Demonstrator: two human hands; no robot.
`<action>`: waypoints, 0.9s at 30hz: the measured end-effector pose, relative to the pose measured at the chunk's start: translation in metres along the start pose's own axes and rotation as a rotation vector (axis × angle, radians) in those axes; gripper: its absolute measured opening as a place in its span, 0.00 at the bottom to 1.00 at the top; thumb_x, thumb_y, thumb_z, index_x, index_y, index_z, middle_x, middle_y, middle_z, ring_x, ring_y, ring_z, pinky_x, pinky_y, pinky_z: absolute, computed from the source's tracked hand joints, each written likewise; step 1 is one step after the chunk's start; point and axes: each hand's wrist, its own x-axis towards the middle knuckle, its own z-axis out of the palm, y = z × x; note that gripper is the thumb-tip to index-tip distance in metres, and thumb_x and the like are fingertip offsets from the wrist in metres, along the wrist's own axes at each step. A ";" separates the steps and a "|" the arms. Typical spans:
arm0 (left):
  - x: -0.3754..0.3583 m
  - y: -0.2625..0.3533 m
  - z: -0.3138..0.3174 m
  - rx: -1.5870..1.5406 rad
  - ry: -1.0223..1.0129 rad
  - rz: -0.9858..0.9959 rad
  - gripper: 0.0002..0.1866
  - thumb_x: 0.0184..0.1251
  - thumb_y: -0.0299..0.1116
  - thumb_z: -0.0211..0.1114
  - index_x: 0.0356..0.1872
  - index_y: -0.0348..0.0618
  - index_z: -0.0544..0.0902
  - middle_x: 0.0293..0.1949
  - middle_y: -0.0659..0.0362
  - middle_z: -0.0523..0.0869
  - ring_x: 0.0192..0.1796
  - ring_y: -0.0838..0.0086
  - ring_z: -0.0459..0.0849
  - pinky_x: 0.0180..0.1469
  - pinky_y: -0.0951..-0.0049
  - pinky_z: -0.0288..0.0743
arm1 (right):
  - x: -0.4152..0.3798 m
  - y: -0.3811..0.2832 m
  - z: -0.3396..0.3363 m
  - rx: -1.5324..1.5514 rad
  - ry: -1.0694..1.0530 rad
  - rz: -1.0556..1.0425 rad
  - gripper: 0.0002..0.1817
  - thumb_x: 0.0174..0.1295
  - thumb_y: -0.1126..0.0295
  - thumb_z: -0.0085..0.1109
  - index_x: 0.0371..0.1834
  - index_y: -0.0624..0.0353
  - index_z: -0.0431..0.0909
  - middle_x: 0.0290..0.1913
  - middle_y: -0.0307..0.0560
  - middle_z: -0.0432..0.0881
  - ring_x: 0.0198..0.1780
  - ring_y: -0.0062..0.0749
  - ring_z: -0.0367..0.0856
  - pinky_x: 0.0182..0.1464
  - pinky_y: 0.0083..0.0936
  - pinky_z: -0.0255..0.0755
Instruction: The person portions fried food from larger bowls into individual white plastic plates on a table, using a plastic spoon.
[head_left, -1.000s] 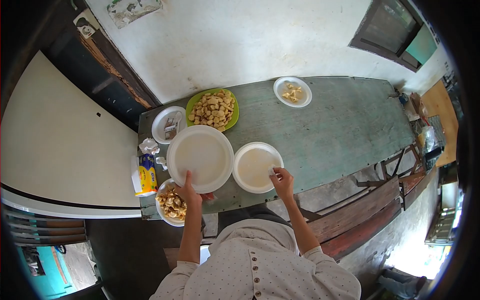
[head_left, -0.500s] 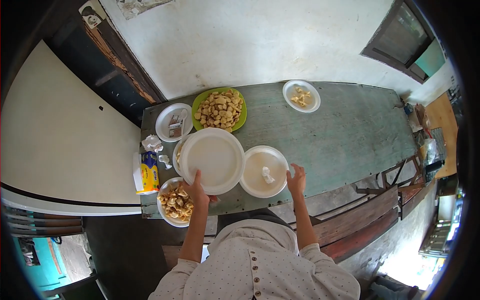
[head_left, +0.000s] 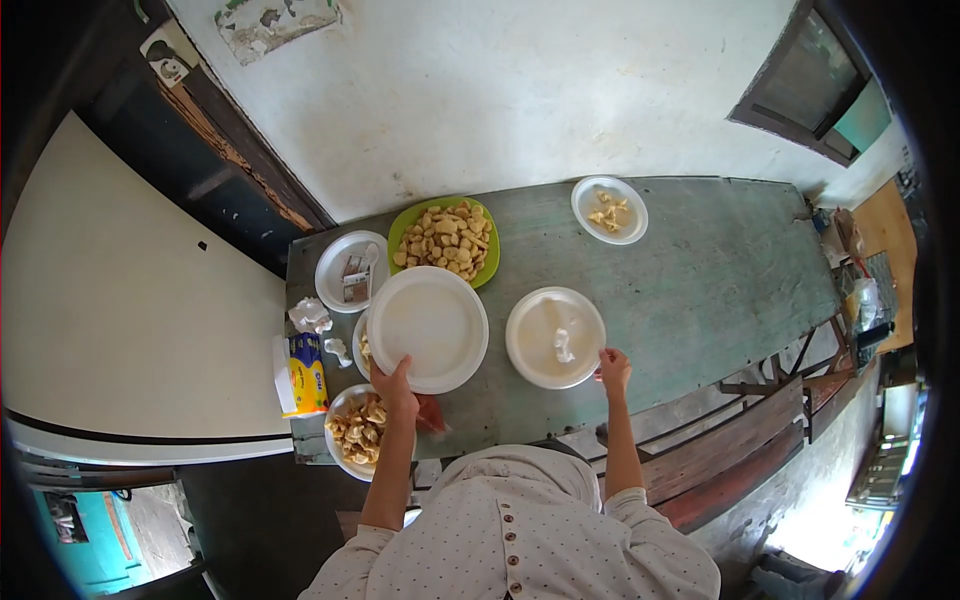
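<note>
My left hand (head_left: 397,388) grips the near rim of a white plate (head_left: 428,328), with the thumb over its edge. That plate overlaps another white plate (head_left: 361,345) holding a few food pieces. On the right, my right hand (head_left: 615,373) pinches the rim of a second white plate (head_left: 535,332), on which lies a crumpled tissue (head_left: 562,346). Beside my left wrist a bowl of brown fried pieces (head_left: 357,432) sits at the table's near corner, and a bit of red material (head_left: 430,413) shows under the wrist.
A green plate of pale food pieces (head_left: 446,238) stands toward the wall. Left of it is a white plate with a spoon and packets (head_left: 350,270). A tissue pack (head_left: 303,375) and crumpled tissues (head_left: 311,315) line the left edge. Another plate with food bits (head_left: 610,211) is at the back.
My right hand has closed on the rim of the plate with the tissue, and that plate has shifted right, away from the other plate. My left hand keeps its plate.
</note>
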 end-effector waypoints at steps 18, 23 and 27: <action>-0.010 -0.035 0.018 0.032 -0.693 -0.491 0.31 0.42 0.18 0.66 0.53 0.36 0.69 0.46 0.55 0.78 0.46 0.68 0.78 0.50 0.67 0.73 | -0.041 -0.079 0.027 0.204 -0.541 0.347 0.44 0.54 0.29 0.30 0.50 0.61 0.73 0.35 0.44 0.81 0.29 0.25 0.78 0.27 0.26 0.70; -0.024 -0.073 0.004 0.299 -0.657 -0.363 0.28 0.45 0.21 0.66 0.53 0.36 0.69 0.44 0.54 0.79 0.46 0.69 0.78 0.49 0.70 0.73 | -0.073 -0.066 0.019 0.263 -0.659 0.399 0.35 0.57 0.37 0.42 0.48 0.61 0.74 0.36 0.43 0.80 0.34 0.25 0.77 0.39 0.26 0.70; -0.043 -0.056 0.001 0.506 -0.671 -0.216 0.29 0.45 0.25 0.67 0.53 0.35 0.68 0.45 0.53 0.79 0.46 0.69 0.78 0.48 0.71 0.72 | -0.085 -0.039 0.028 0.165 -0.534 -0.032 0.21 0.55 0.59 0.57 0.44 0.65 0.75 0.35 0.43 0.80 0.35 0.24 0.76 0.39 0.23 0.69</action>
